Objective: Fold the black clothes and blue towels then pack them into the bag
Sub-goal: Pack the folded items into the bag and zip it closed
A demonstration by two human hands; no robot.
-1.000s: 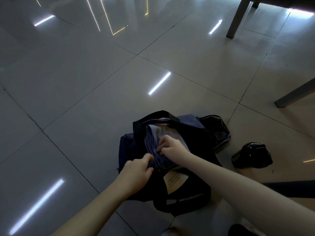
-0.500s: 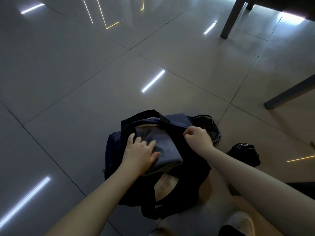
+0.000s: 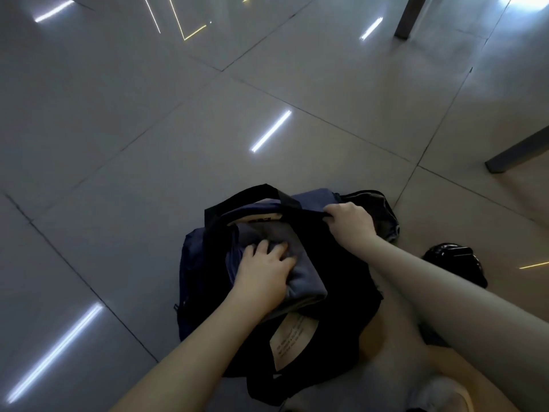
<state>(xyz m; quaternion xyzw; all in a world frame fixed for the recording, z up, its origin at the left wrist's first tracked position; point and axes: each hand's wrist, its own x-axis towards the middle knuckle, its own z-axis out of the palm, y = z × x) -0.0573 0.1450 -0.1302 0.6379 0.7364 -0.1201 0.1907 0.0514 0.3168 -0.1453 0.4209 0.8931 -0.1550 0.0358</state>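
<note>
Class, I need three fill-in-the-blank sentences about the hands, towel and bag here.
1. The left hand presses flat on the folded ___ towel.
2. The right hand grips the black carry strap of the dark navy fabric ___.
3. The bag lies on a glossy tiled ___.
Missing words: blue; bag; floor.

Glossy grey tile floor (image 3: 148, 114) reflecting strip lights (image 3: 271, 131); 2 grey furniture legs (image 3: 407, 16) upper right.

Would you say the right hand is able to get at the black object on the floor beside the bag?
Probably yes, once it lets go: the right hand grips the black strap of the bag, but the black object lies uncovered on the floor just beside that forearm, with nothing between them.
</note>
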